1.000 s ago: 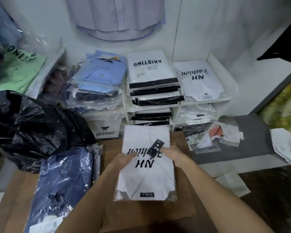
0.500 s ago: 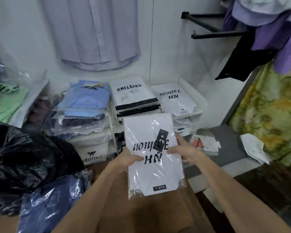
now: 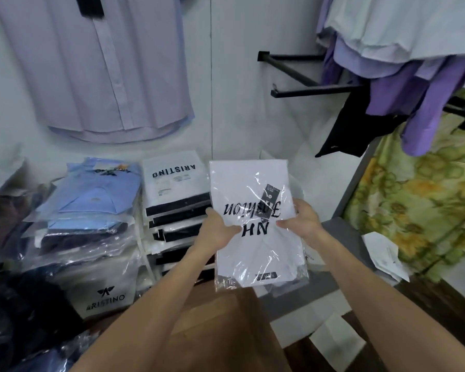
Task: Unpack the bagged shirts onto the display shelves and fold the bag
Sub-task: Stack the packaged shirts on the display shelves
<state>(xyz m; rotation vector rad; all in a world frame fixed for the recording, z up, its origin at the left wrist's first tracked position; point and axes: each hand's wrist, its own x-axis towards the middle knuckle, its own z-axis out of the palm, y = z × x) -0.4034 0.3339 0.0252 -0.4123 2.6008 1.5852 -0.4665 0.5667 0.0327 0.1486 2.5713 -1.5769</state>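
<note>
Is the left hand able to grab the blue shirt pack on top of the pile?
Probably not right now: the left hand grips the white shirt pack together with the right hand. The blue shirt pack lies uncovered further left.

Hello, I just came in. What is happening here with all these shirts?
A person is stocking packed shirts. Both hands hold one white shirt in a clear plastic bag: the left hand grips its left edge and the right hand grips its right edge. It is held in the air in front of the white display shelves, not yet set down. Stacks of Aristino shirts and blue shirts already lie there. A black plastic bag sits at the lower left.
</note>
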